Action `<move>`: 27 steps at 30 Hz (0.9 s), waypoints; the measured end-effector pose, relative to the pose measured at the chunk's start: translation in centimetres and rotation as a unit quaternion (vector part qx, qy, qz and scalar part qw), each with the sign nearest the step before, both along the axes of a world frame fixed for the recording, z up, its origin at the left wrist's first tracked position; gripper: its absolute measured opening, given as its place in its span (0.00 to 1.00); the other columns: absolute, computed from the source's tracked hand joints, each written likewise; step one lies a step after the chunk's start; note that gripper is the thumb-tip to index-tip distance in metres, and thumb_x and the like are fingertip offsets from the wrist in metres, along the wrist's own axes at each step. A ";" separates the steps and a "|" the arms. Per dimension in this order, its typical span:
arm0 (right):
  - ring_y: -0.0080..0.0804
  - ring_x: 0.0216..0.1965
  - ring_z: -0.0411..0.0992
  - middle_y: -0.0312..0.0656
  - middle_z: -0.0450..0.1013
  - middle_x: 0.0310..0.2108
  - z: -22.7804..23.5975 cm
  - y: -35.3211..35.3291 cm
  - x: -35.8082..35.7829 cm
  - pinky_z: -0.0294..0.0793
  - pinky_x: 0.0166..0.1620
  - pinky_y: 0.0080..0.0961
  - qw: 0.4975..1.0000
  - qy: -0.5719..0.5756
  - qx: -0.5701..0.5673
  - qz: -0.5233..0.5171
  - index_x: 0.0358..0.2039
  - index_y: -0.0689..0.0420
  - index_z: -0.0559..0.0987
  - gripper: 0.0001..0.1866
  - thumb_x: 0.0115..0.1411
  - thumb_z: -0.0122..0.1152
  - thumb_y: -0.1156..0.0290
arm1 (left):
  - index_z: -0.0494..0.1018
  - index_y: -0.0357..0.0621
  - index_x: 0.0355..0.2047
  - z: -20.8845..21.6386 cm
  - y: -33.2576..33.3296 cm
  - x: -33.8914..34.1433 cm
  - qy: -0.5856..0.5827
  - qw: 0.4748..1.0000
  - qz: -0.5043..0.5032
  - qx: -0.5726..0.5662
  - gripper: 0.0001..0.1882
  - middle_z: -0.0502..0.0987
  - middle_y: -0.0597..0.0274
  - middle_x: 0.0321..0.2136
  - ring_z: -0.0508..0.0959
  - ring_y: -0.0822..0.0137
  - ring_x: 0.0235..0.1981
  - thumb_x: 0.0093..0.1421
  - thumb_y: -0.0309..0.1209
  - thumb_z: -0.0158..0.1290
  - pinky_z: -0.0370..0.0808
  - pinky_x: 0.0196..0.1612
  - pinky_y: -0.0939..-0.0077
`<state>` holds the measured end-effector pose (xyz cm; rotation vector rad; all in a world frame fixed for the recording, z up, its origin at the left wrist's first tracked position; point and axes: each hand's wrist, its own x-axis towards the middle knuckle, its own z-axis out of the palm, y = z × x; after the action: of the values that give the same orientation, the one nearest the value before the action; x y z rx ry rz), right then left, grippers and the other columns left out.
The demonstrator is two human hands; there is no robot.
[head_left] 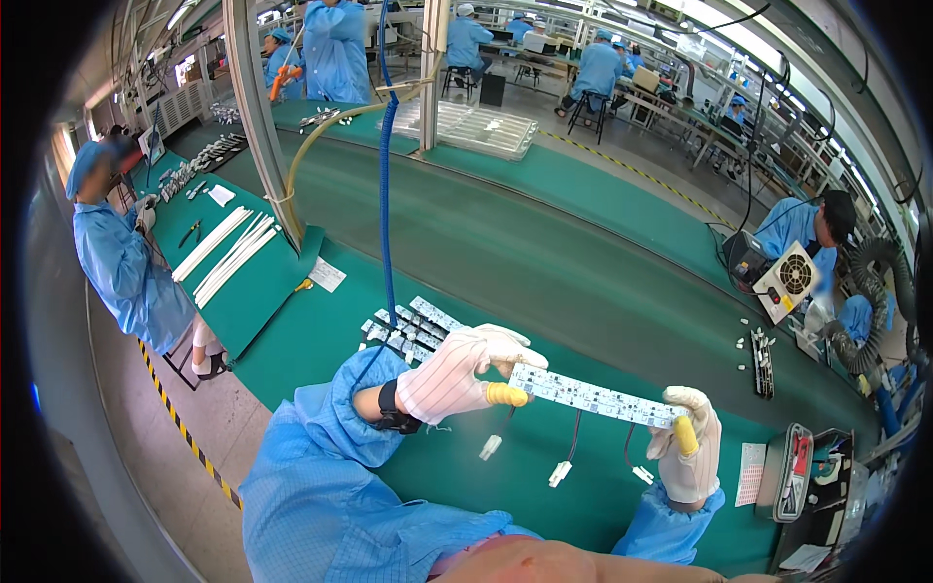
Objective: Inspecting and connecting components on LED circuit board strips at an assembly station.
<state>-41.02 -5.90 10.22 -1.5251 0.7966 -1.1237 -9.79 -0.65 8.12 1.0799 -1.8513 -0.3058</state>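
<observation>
Between my two gloved hands I hold a long white circuit board strip (593, 396) above the green bench mat. My left hand (465, 374) grips its left end, with a yellow cover on the thumb. At the other end, my right hand (686, 442) pinches the strip, its thumb covered in yellow too. Three short dark cables hang from the strip's lower edge, each ending in a white connector (560, 473). Behind my left hand lie several similar circuit board strips (430, 316), partly hidden by it. A strap with a dark band sits on my left wrist.
A blue coiled hose (386, 214) hangs down left of centre. Beyond the bench runs a dark green conveyor belt (505, 233). White strips (233, 255) lie at left near a co-worker (121, 243). A fan unit (789, 280) and a tool box (795, 471) stand at right.
</observation>
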 end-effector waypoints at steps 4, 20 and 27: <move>0.16 0.14 0.66 0.37 0.71 0.22 -0.1 -0.1 -0.4 0.62 0.19 0.09 0.999 -0.023 0.020 -0.011 0.46 0.61 0.72 0.22 0.62 0.59 0.55 | 0.79 0.45 0.40 -0.1 -0.2 -0.2 0.025 0.999 0.001 0.036 0.28 0.80 0.59 0.35 0.80 0.57 0.43 0.49 0.55 0.60 0.77 0.38 0.70; 0.18 0.15 0.68 0.37 0.72 0.22 -0.3 -0.8 -0.5 0.65 0.23 0.12 0.999 0.004 0.036 -0.037 0.45 0.64 0.72 0.22 0.59 0.64 0.61 | 0.77 0.41 0.42 -1.4 -1.7 0.9 0.021 0.998 -0.022 0.048 0.29 0.82 0.59 0.31 0.80 0.57 0.43 0.47 0.52 0.63 0.75 0.47 0.65; 0.17 0.16 0.68 0.36 0.73 0.21 -0.7 -0.8 -0.9 0.66 0.26 0.11 0.998 0.020 0.030 -0.042 0.46 0.63 0.72 0.22 0.59 0.64 0.60 | 0.77 0.41 0.41 -1.6 -1.4 0.4 0.056 0.994 0.000 0.090 0.28 0.82 0.59 0.33 0.79 0.56 0.44 0.46 0.50 0.64 0.75 0.47 0.67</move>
<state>-41.89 -6.71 9.54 -1.4798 0.9210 -1.1232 -9.36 -2.06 6.53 1.1603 -1.7488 -0.5300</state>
